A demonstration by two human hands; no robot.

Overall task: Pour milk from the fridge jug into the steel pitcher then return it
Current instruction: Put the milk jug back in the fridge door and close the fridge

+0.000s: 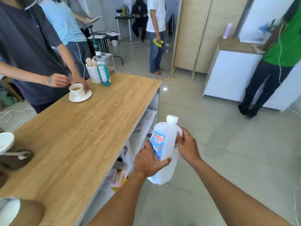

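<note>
A white plastic milk jug (164,144) with a blue label and a white screw cap is held upright over the tiled floor, just right of the wooden counter (84,128). My left hand (149,161) wraps around the jug's lower body from the left. My right hand (187,146) grips its handle on the right side. The cap is on. A shiny steel rim at the bottom left corner (8,207) may be the pitcher; I cannot tell for sure.
On the counter stand a white cup and saucer (79,93) under another person's hand, a teal bottle (104,73) and a stick holder (93,70). Several people stand around. A white cabinet (231,74) is at the right, with a person in green beside it.
</note>
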